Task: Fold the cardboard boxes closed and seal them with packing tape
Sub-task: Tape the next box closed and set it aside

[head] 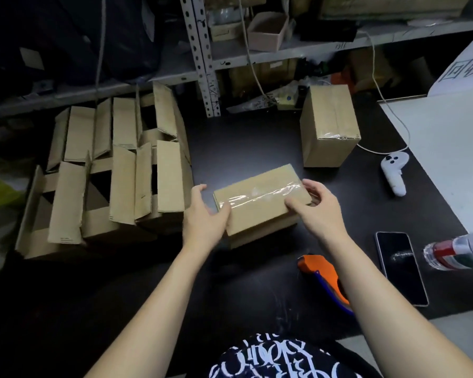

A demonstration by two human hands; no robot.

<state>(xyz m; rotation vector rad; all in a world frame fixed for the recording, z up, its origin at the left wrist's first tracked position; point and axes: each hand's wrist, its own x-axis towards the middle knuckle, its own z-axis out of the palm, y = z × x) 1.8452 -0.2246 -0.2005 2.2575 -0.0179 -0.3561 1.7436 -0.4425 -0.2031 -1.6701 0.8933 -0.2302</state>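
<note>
**Both hands on the taped box at mid-bench**

You hold the taped box at the middle of the dark bench, one hand at each short end. Your left hand wraps the near-left end, with the thumb lying on the top face and the fingers curled round the side. Your right hand takes the right end the same way, with the thumb pressed on top near the tape and the fingers hooked over the far edge. So each grip is clamped on the box. A strip of clear tape runs along its closed top seam, wrinkled and shining. Whether the box rests on the bench or is slightly raised, you cannot tell from here.

Behind it to the right stands a second sealed box, upright on end and well apart. To your left sits a cluster of open boxes with their flaps standing up. The orange tape dispenser lies on the bench beside your right forearm. Further right lie a phone, face up, a white controller and a plastic bottle on its side.
</note>
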